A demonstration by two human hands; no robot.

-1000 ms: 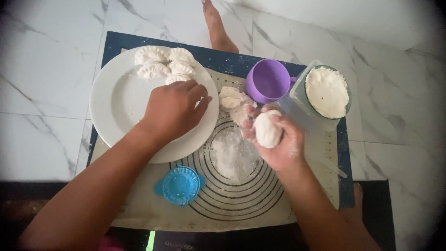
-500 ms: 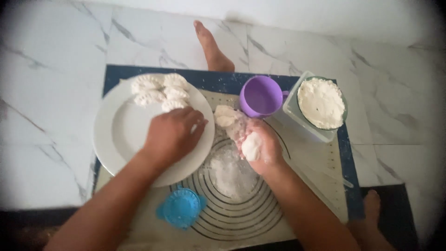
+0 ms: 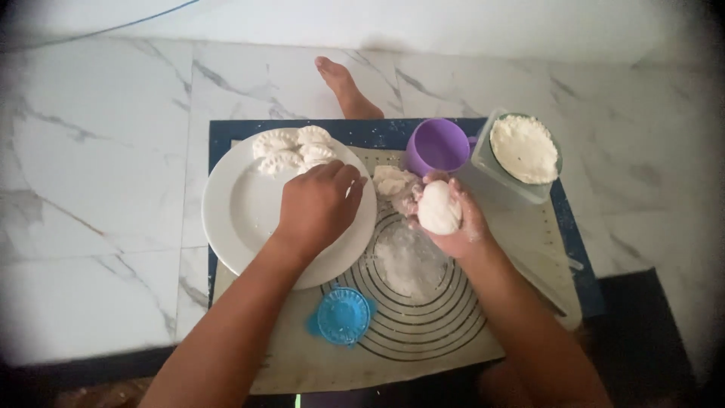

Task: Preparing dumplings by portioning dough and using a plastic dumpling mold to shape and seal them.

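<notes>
While the left hand [image 3: 321,204] rests palm-down, fingers loosely curled, on the white plate [image 3: 234,219] just below the finished dumplings [image 3: 291,147], the right hand [image 3: 449,219] cups a filled dumpling [image 3: 438,208] above the baking mat [image 3: 453,325], fingers half closed around it. The dough looks soft, light and easily torn, best held by its rim.

Single head cam, looking steeply down, close over floor mat [image 3: 423,355].

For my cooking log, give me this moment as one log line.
left hand: resting on white plate | right hand: holding dough piece | nearby: purple cup, blue press
</notes>
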